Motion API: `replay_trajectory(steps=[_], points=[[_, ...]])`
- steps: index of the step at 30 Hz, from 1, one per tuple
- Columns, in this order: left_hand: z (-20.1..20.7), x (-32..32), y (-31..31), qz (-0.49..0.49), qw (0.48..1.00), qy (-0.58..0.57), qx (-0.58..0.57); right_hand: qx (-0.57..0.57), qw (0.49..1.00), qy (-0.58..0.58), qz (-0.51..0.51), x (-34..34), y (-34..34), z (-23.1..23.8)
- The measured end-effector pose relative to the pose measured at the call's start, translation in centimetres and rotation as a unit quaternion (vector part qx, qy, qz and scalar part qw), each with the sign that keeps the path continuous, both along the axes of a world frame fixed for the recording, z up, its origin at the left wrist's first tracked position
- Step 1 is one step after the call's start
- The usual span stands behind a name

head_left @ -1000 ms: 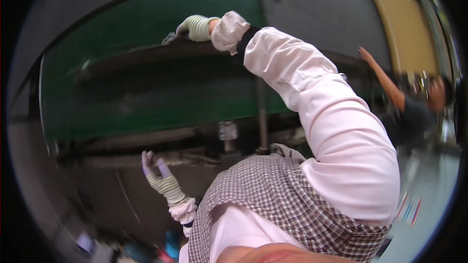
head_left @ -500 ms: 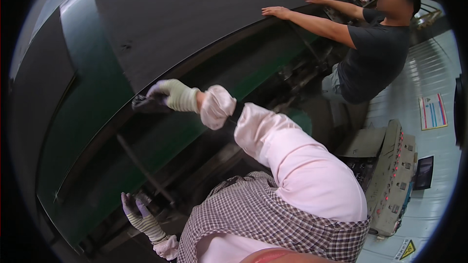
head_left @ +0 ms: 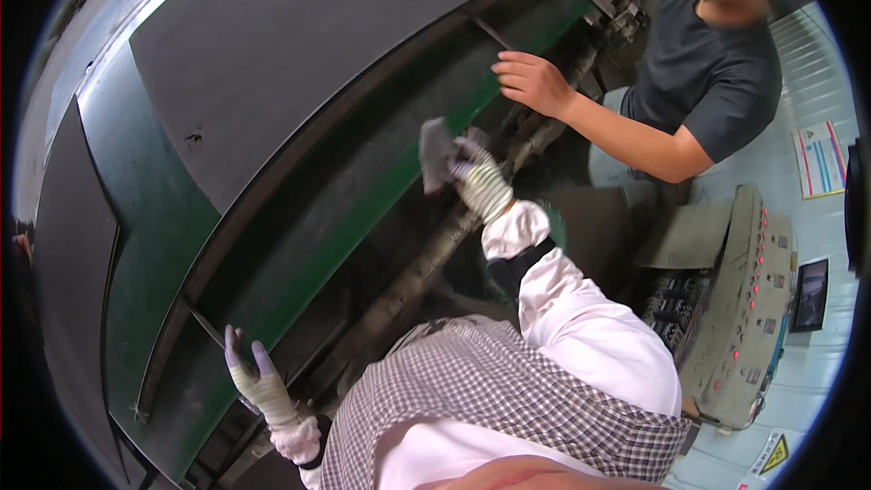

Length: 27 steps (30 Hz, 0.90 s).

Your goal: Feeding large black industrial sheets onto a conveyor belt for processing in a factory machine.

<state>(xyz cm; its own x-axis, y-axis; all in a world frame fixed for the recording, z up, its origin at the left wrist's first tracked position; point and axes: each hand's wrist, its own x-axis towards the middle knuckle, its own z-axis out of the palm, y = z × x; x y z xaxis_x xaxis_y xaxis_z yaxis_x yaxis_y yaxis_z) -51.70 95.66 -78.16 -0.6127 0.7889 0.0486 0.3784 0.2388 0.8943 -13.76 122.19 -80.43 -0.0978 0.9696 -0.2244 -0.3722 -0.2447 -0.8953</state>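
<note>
My right hand (head_left: pixel 479 174), in a striped pale glove with purplish fingers, is closed on a flat grey piece (head_left: pixel 436 156). Motion blurs that piece, so I cannot tell whether it is a cloth or something stiffer. It is in front of the green side (head_left: pixel 390 159) of a long machine bed, below the bed's edge. At the lower left, my gloved left hand (head_left: pixel 256 379) has its fingers apart and holds nothing. It is beside a thin metal bar (head_left: pixel 203 323) under the bed's rim. A large dark sheet (head_left: pixel 299 45) lies on the bed.
Close on the right, a co-worker (head_left: pixel 699 82) rests one hand on the bed's edge and holds the other (head_left: pixel 535 83) in the air. A control panel (head_left: pixel 748 308) with red lights stands at the right. Another dark sheet (head_left: pixel 68 245) lies at the far left.
My right hand has swung from the bed's edge to the right, carrying the grey piece. The co-worker has come nearer and lowered one hand off the dark sheet.
</note>
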Motion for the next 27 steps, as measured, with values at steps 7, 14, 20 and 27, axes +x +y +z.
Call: replay_trajectory(steps=[7,14,20,27], points=[[0.3,-4.1,1.1,0.028,0.999,-0.034,0.009,0.0,0.994,0.106,-0.04,3.2,0.5,-2.8],[-2.8,-4.2,-1.3,0.035,0.997,-0.071,0.013,-0.047,0.992,0.07,-0.09,4.1,0.7,-2.4],[-5.3,-15.2,3.5,0.157,0.98,-0.123,0.005,-0.012,0.999,0.027,-0.015,5.7,-0.7,-2.1],[-8.2,-21.9,14.8,0.216,0.906,-0.262,-0.253,0.004,1.0,0.021,0.008,9.1,-0.3,-1.8]])
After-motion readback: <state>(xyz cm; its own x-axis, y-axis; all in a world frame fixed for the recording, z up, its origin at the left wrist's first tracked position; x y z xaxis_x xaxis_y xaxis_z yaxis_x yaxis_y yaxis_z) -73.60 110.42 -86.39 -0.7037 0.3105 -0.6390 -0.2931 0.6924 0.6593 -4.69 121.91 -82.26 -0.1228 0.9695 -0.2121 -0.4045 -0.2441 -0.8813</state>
